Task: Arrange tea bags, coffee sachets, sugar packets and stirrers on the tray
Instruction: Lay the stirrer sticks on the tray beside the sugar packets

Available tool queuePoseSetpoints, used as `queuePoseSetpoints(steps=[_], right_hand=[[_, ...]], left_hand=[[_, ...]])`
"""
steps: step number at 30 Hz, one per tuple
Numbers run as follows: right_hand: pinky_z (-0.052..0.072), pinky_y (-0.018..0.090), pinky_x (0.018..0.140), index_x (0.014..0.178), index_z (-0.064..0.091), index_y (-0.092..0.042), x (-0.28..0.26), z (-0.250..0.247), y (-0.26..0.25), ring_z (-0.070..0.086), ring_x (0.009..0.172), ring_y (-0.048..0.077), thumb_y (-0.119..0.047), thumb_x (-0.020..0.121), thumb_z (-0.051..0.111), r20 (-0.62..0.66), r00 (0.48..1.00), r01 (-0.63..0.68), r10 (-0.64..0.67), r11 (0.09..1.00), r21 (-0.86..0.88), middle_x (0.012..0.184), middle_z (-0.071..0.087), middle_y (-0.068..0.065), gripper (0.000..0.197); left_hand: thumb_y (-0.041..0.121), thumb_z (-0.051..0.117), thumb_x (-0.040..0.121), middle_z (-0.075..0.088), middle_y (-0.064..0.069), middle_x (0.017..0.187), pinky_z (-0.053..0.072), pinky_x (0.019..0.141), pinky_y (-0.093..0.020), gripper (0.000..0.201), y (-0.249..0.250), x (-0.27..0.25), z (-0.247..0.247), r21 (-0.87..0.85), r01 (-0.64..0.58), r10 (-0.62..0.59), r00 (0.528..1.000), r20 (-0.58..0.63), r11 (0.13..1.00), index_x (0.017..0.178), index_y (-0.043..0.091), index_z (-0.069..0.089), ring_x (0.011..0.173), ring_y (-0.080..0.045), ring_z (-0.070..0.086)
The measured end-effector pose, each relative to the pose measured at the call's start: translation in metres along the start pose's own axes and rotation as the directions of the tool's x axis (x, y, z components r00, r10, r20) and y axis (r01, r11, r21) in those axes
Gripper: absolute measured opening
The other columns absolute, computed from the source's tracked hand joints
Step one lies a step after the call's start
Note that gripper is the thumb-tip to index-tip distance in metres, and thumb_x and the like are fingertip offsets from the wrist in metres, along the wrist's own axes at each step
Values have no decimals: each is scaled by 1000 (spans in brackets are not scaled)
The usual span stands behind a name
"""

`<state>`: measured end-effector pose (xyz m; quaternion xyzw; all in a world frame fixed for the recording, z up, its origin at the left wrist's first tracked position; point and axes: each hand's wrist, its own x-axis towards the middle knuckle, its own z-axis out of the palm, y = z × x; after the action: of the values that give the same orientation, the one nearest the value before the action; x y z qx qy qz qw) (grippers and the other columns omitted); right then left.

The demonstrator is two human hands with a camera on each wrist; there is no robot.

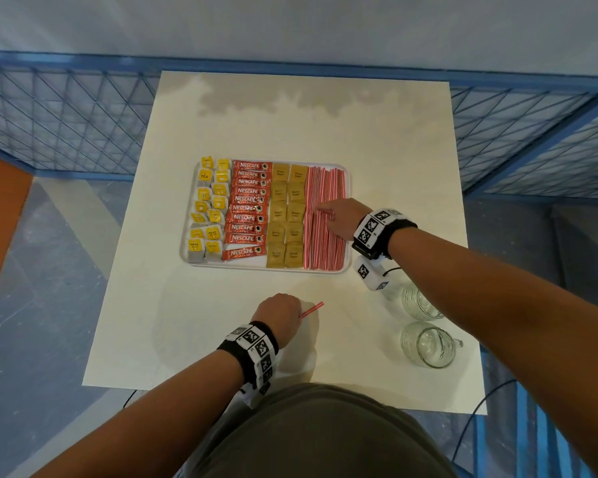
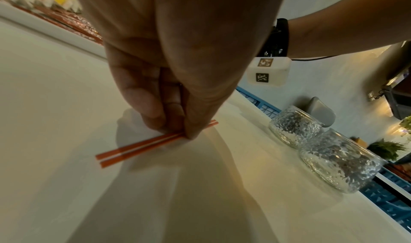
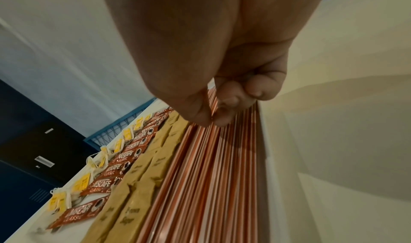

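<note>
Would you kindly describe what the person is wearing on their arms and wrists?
Both forearms are bare, with no sleeves in view. Each wrist carries a black band covered with white square tiles printed with black pixel-like markers. Under the right wrist hangs a white camera box with the same markers and a thin black cable.

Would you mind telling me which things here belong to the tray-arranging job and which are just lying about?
Part of the job:
tray
tea bags
coffee sachets
sugar packets
stirrers on the tray
loose stirrer pinched by the left hand

Just lying about:
two glass jars
</note>
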<state>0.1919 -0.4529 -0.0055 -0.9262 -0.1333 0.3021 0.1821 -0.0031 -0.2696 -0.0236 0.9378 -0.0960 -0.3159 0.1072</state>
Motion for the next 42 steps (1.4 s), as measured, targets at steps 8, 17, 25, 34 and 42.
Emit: queuePoseSetpoints(steps=[8, 17, 25, 34, 42], right_hand=[[57, 28, 76, 146, 52, -34, -10, -2, -4, 65, 85, 11, -17, 100, 50, 9, 1000, 15, -15, 999, 30, 142, 59, 3, 49], [49, 25, 83, 129, 67, -22, -75, 32, -26, 56, 85, 6, -24, 100, 57, 51, 986, 155, -156, 988, 28, 113, 71, -6, 31], [40, 30, 76, 114, 71, -25, -104, 100, -24, 63, 100, 22, -32, 98, 62, 205, 957, 239, -206, 959, -154, 108, 67, -1, 21], [45, 32, 73, 100, 73, -18, -111, 107, -26, 62, 90, 24, -22, 95, 57, 199, 958, 232, -204, 965, -125, 103, 64, 2, 17], [49, 22, 76, 95, 75, -15, -108, 89, -17, 65, 86, 11, -18, 92, 65, 123, 975, 162, -185, 971, 176, 93, 73, -5, 11]], left_hand=[[25, 49, 99, 67, 0, 87, 53, 71, -31, 22, -3, -4, -2, 69, 19, -20, 1000, 12, 997, 93, 17, 68, 79, -19, 64], [15, 45, 98, 69, -5, 92, 49, 70, -31, 20, 1, -4, -8, 176, 9, -20, 998, 59, 984, 93, 14, 64, 81, -23, 65], [15, 44, 96, 66, -7, 97, 47, 71, -33, 20, 3, -3, -8, 183, -16, 5, 998, 65, 983, 101, 12, 64, 88, -26, 64], [17, 42, 95, 65, -6, 99, 43, 68, -32, 24, -1, -7, 1, 60, -43, 41, 998, 37, 997, 108, 16, 63, 85, -25, 61], [23, 51, 98, 67, 0, 96, 47, 75, -32, 13, -13, -9, 0, -226, -19, 12, 999, -32, 974, 102, 20, 63, 87, -21, 61]])
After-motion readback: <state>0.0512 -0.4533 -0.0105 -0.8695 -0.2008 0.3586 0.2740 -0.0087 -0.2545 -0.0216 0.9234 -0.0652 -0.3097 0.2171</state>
